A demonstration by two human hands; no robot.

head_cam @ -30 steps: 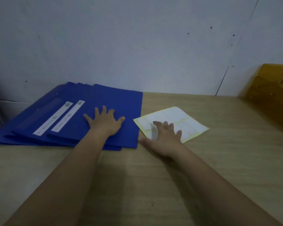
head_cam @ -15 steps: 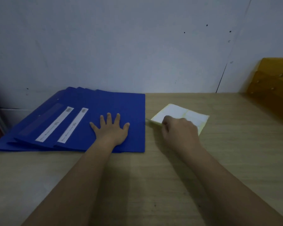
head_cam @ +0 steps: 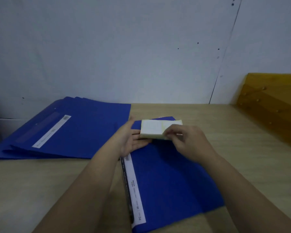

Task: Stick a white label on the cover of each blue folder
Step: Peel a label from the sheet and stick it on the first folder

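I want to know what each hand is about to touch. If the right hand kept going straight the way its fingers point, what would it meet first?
The right hand points left toward the label sheet, which its fingertips already seem to pinch. Just beyond that lie the left hand's fingers, supporting the sheet from below.

Blue folder (head_cam: 171, 179): smooth matt plastic w/ white paper spine strip (head_cam: 135, 187). Folder stack (head_cam: 77, 130): same finish. Label sheet (head_cam: 155, 129): paper, yellowish backing. Table (head_cam: 40, 182): pale wood-grain, matt. Tray (head_cam: 274, 105): amber translucent plastic, glossy. Wall (head_cam: 124, 47): matt, speckled.
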